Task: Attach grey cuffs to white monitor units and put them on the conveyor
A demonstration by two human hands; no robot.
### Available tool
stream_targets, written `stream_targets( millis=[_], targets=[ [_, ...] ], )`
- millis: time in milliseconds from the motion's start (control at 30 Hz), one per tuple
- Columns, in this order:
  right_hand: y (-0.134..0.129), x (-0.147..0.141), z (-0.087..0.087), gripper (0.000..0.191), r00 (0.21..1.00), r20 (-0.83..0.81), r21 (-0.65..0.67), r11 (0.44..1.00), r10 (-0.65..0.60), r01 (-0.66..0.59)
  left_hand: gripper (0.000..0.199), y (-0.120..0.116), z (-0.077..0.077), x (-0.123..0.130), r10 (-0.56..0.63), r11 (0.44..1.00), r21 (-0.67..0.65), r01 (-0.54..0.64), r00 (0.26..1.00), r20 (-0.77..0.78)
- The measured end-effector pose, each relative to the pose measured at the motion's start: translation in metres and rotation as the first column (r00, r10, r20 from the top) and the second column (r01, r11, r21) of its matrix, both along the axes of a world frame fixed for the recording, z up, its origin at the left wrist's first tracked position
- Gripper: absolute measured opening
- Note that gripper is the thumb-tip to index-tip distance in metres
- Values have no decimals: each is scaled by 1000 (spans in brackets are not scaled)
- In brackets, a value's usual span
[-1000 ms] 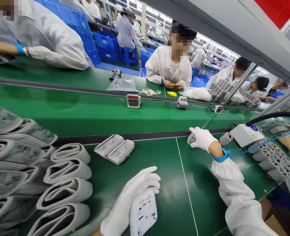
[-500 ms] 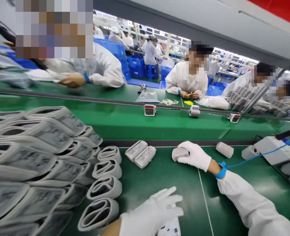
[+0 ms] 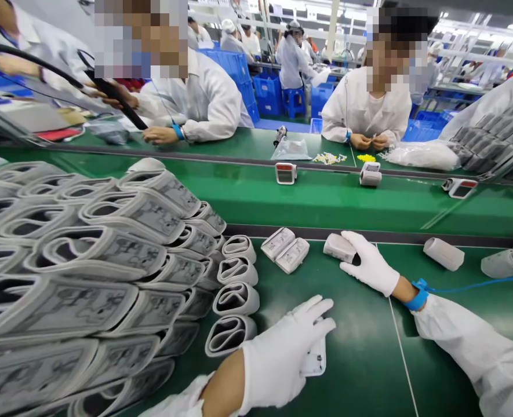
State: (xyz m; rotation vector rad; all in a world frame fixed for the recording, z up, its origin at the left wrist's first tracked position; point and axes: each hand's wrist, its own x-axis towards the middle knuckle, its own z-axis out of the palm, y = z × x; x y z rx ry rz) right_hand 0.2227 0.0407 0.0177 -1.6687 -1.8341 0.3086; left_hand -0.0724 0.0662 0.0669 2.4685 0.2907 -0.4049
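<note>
My left hand, in a white glove, is low in the middle of the head view. Its fingers stretch over a white plastic housing and seem to grip it; most of that part is hidden beneath the palm. Farther back, my right hand, also gloved and with a blue wrist strap, has thumb and fingers around the right end of a rolled grey cuff on the green table. Two printed cuffs lie side by side to its left. Another rolled cuff lies to its right.
A tall stack of grey cuffs fills the left side, with a row of rolled cuffs beside it. Small monitors with cuffs stand along the raised green conveyor. Co-workers in white coats sit across it.
The view has swung left. My left hand and the white housing have shifted left over the table together. My right hand has moved slightly left with the rolled cuff.
</note>
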Motion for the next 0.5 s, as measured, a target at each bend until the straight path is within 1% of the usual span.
stream_targets(
  millis=[33, 67, 133, 200, 233, 267, 300, 367, 400, 433, 467, 500],
  targets=[
    [0, 0, 1, 78, 1000, 10, 2, 1000, -4, 4, 92, -3, 4, 1, 9, 1000, 14, -9, 1000, 9],
    [0, 0, 2, 81, 1000, 19, 1, 1000, -9, 9, 83, -6, 7, 4, 41, 999, 34, -42, 999, 24],
    [0, 1, 3, 84, 999, 29, -9, 1000, -30, 30, 66, -12, 12, 12, 152, 984, 87, -156, 987, 52],
    [-1, 0, 4, 85, 998, 24, -10, 998, -60, 60, 56, -15, 14, 21, 276, 950, 136, -282, 959, 64],
    [-1, 0, 5, 86, 997, 15, -10, 997, -73, 73, 57, -15, 15, 24, 328, 932, 147, -333, 943, 56],
    [-1, 0, 5, 87, 997, -1, -13, 997, -81, 81, 66, -13, 15, 26, 360, 922, 141, -361, 932, 34],
    [-2, -1, 6, 89, 997, -19, -18, 997, -81, 81, 82, -10, 16, 26, 369, 923, 118, -366, 930, -1],
    [-3, -2, 9, 95, 995, -62, -44, 997, -73, 70, 118, -4, 18, 23, 313, 949, 51, -310, 945, -92],
    [-3, -2, 10, 98, 994, -84, -64, 996, -70, 65, 128, -1, 18, 20, 268, 963, 26, -267, 953, -138],
    [-4, -3, 12, 101, 992, -104, -85, 994, -70, 62, 130, 1, 19, 17, 232, 972, 15, -232, 958, -169],
    [-4, -3, 13, 103, 990, -119, -104, 993, -73, 61, 122, 2, 20, 15, 210, 978, 17, -210, 963, -171],
    [-4, -4, 14, 104, 989, -127, -119, 991, -78, 63, 107, 3, 21, 13, 204, 979, 28, -202, 968, -145]
  ],
)
